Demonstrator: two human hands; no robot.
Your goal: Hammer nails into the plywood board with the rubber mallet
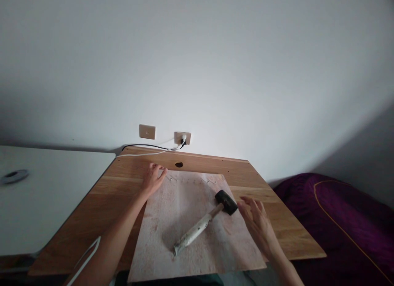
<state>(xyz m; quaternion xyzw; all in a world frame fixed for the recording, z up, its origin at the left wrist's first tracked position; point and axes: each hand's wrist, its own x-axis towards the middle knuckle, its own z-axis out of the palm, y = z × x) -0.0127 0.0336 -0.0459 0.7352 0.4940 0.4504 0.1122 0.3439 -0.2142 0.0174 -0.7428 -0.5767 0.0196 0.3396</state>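
A pale board (pixel 172 220) lies on a wooden table (pixel 264 187), with a row of small nails along its far edge. On the board rests a mallet (pixel 207 221) with a black head and a worn, whitish handle. My left hand (pixel 153 178) reaches to the board's far left corner, fingers curled and tips pinched together near the first nail; what they hold is too small to make out. My right hand (pixel 255 218) hovers over the board's right edge, just right of the mallet's head, fingers stretched out and apart, holding nothing.
A white table (pixel 46 195) adjoins on the left with a grey ring-shaped object (pixel 14 176) on it. Wall sockets (pixel 182 137) hold plugged cables that run along the table's back edge. A purple cushion (pixel 344 220) sits at the right. A cable hole (pixel 179 164) is in the table.
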